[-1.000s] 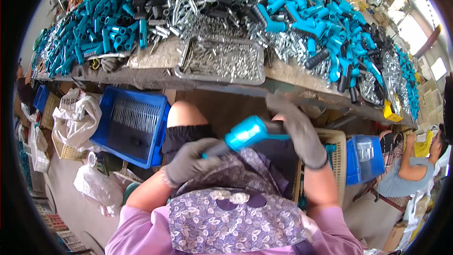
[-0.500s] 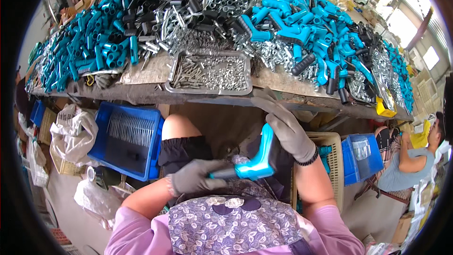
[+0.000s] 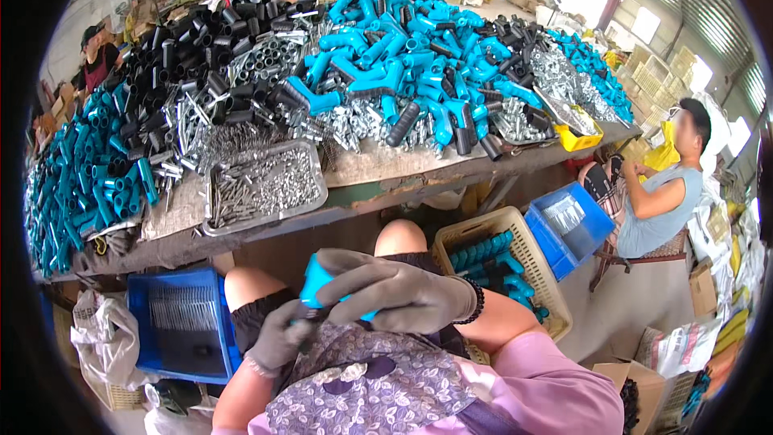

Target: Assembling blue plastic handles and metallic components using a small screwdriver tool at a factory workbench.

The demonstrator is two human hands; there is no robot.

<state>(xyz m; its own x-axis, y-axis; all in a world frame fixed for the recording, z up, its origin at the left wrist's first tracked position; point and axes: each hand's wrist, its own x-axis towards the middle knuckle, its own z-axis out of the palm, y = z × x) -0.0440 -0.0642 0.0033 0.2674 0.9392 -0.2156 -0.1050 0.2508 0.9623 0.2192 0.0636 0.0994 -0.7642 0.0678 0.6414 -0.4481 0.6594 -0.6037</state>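
Observation:
Both my gloved hands are in front of my lap, close together on one angled teal-and-black plastic handle (image 3: 316,280). My left hand (image 3: 278,340), fingers curled, grips its dark lower end. Across the teal part lies my right hand (image 3: 407,294), its fingers bent over it and covering most of the piece. Only a short teal section shows at the fingertips. Beyond my hands, on the table, is a clear shallow tray (image 3: 322,193) of small metal pins and fittings. A heap of similar teal handles (image 3: 419,56) stands behind it.
Black sleeves (image 3: 193,48) and more teal pieces (image 3: 97,185) cover the table. A blue bin (image 3: 228,330) with metal rods is at left. To the right are a beige crate (image 3: 547,278) with teal handles and another blue bin (image 3: 551,250). A person (image 3: 664,193) sits at far right.
The view has swung to the right. My right hand has gone from an outstretched palm beside the handle to fingers bent over it. The handle has turned and is now mostly hidden.

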